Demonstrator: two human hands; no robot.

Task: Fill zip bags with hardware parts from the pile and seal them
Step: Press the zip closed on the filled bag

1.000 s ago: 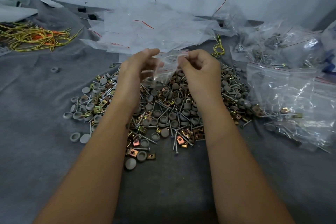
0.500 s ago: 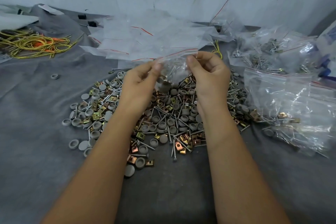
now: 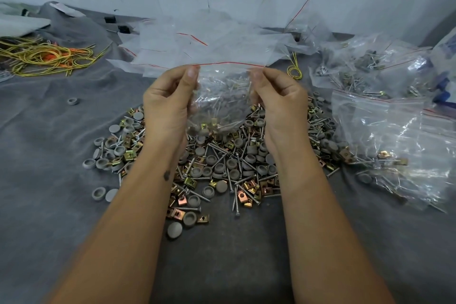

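Observation:
A clear zip bag (image 3: 222, 96) with a red seal line hangs above the pile, holding screws, grey caps and brass clips in its lower part. My left hand (image 3: 170, 103) pinches the bag's top left corner between thumb and fingers. My right hand (image 3: 276, 103) pinches the top right part of the bag. The red line is stretched straight between the two hands. Under them lies the pile of hardware parts (image 3: 222, 168): grey round caps, long screws and brass square clips on the grey cloth.
Empty zip bags (image 3: 197, 47) lie heaped behind the pile. Filled bags (image 3: 394, 131) lie at the right. Yellow and orange wires (image 3: 44, 57) lie at the far left. A lone grey cap (image 3: 73, 101) sits left of the pile. A white wall stands behind.
Both hands have moved apart along the bag's top, and the red seal line is now pulled out straight between them. The bag hangs more spread out.

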